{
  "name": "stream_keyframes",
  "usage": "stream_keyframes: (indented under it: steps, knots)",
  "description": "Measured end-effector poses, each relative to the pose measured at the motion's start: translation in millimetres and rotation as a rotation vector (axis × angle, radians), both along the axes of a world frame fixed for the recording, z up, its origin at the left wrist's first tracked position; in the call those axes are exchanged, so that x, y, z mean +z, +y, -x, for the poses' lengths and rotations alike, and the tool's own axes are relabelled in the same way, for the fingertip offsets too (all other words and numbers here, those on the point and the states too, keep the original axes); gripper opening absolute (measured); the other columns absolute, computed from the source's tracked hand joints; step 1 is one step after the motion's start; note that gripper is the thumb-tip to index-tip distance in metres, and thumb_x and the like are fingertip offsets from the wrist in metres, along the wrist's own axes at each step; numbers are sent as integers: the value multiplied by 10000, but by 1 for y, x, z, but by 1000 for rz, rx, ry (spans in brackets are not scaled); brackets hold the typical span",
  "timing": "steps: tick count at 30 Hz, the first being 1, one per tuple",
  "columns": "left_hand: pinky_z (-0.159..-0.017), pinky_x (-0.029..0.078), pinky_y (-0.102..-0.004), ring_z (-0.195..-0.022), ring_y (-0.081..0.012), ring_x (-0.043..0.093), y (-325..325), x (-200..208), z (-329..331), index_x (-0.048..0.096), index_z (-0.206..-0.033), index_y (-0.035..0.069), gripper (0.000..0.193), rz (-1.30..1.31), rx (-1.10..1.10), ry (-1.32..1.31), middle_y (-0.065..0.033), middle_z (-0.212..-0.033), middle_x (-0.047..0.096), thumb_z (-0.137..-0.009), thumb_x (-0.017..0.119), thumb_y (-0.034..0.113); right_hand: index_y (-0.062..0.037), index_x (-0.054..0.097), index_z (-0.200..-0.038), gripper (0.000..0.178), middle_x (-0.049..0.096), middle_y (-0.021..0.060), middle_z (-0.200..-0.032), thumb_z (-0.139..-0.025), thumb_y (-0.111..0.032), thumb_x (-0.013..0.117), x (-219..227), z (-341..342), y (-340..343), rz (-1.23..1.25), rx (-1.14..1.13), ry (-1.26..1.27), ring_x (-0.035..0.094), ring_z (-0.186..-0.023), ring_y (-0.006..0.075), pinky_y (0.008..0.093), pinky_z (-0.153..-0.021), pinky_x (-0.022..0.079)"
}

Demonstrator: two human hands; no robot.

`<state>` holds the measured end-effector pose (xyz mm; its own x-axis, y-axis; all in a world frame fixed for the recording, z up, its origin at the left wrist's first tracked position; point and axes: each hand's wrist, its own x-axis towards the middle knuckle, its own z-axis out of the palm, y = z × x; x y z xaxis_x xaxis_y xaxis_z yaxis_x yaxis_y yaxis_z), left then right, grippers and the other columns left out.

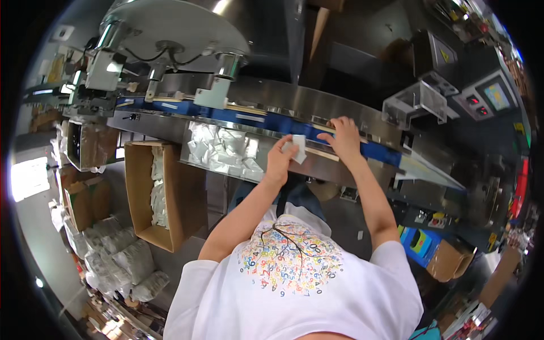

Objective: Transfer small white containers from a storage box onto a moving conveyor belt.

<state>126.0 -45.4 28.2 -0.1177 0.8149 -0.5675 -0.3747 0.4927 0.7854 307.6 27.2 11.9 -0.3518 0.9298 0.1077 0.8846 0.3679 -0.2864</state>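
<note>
Over the near side of a blue channel [286, 124], pinching a small white packet [298, 148] between thumb and fingers of the left grip [277, 164]. Just to the right and a little farther, reaching above the channel with the right grip [347, 141], thumb spread well apart from fingers; impossible to tell whether touching anything at the fingertips. Close by the packet, to its right on the metal worktop [334, 173], a pale strip [323, 153]; along the channel to the left, other pale strips [252, 109] lying lengthwise. Left of the left grip, a loose heap of white packets [224, 150]. Farther left and nearer, an open cardboard box [190, 198] with white pieces [159, 195] inside, then clear plastic bags [136, 266]. At far left, above the channel, a round metal machine plate [175, 31]. At far right, a clear plastic guard [416, 105] and a control panel [497, 96] with lit screen. Near right, a blue package [418, 245] beside a brown carton [450, 262].
</note>
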Motion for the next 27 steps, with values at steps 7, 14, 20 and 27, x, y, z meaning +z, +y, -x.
stream_keyframes:
  steps: [7,14,20,27]
  knots:
    - [-620,419,-216,-731,-91,535,-5,-6,36,565,-1091,16,313,5,-63,33,-36,-881,588,-877,520,241,-72,580,-692,81,516,81,-775,-646,-108,635,24,75,9,-195,144,149,507,-790,246,377,-651,409]
    - [-606,394,-210,-682,-63,477,-8,-16,95,606,-1018,50,284,-70,-39,89,2,-808,557,-882,534,289,-32,600,-825,274,577,135,-961,-627,-188,707,30,128,-17,748,26,679,528,-945,300,364,-762,440]
    - [-742,441,-358,-847,-211,527,-8,-12,198,571,-1004,113,380,-466,-482,1365,-79,-969,522,-657,698,200,-30,609,-741,180,536,113,-806,-673,-182,678,0,161,10,45,23,173,506,-823,310,386,-686,435]
    - [-780,410,-412,-912,-237,514,-30,-28,230,586,-843,121,175,-516,-899,1547,-64,-935,549,-679,602,180,-63,586,-766,261,571,126,-817,-679,-280,701,-31,222,-59,264,-244,-160,579,-792,297,400,-636,452]
